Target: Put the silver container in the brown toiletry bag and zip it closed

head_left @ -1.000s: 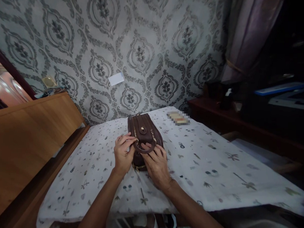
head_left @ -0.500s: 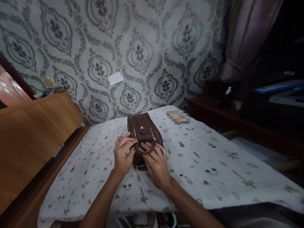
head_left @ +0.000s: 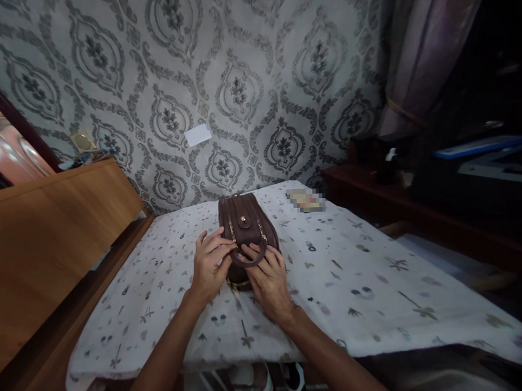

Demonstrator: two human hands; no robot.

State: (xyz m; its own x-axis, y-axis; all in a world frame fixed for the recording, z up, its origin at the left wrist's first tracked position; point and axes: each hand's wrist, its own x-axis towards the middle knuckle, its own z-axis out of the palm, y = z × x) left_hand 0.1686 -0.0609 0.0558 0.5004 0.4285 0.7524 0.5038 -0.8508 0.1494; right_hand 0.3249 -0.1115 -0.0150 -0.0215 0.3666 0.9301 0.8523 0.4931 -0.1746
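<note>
A dark brown handbag (head_left: 244, 204) with gold fittings lies on the patterned white cloth (head_left: 351, 323), its curved handle (head_left: 257, 259) towards me. On its top a strap carries a round gold clasp (head_left: 243, 219). My left hand (head_left: 210, 265) pinches thumb and fingers together at the left end of the handle, by a gold zipper line; the fingertips partly hide what they grip. From the right, my right hand (head_left: 270, 280) has its fingers bent over the bag's near end, within the handle loop, pressing on the brown surface.
A blurred-out flat item (head_left: 306, 200) lies on the cloth at the back right. To the left rises a wooden panel (head_left: 65, 219). Dark red furniture (head_left: 364, 197) stands at the right, and the patterned wall (head_left: 240, 93) closes off the back. Shoes (head_left: 293, 378) show below the front edge.
</note>
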